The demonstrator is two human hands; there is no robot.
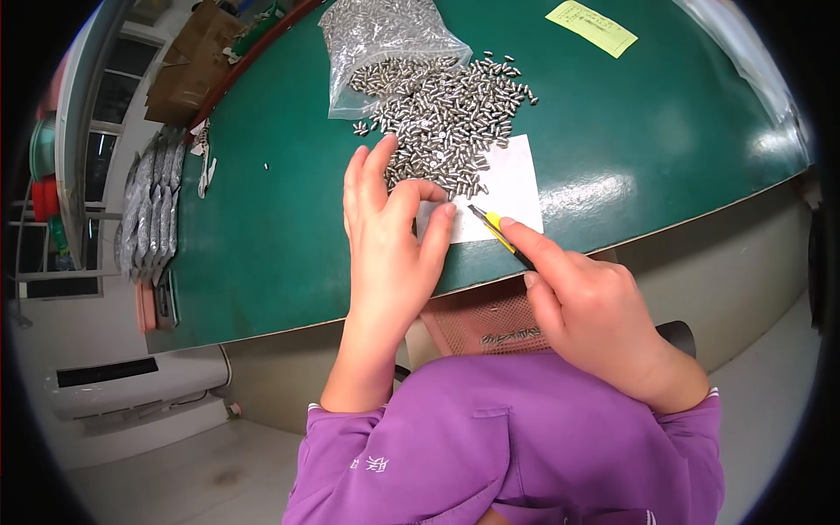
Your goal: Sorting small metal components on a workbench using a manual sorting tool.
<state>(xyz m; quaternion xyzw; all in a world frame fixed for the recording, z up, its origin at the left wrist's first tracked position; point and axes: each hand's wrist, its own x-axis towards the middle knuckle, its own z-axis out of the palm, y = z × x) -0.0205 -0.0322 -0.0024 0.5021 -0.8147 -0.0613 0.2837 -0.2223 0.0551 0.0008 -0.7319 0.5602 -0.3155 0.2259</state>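
Note:
A heap of small shiny metal parts with pointed ends (455, 114) spills from a clear plastic bag (346, 101) onto the table and a white sheet of paper (516, 188). My left hand (394, 206) is at the heap's near edge, with thumb and forefinger tips pinched close together and the other fingers stretched over the parts. Whatever lies between those tips is too small to make out. In my right hand (586, 297) is a yellow and black utility knife (501, 232), forefinger along its top. Its tip points at the paper, close to my left thumb.
The green table (262, 262) has a curved near edge. Below it a pink mesh basket (486, 319) holds more metal parts. A yellow paper slip (591, 28) lies at the far right. Filled bags (153, 201) hang at the left, near a cardboard box (188, 66).

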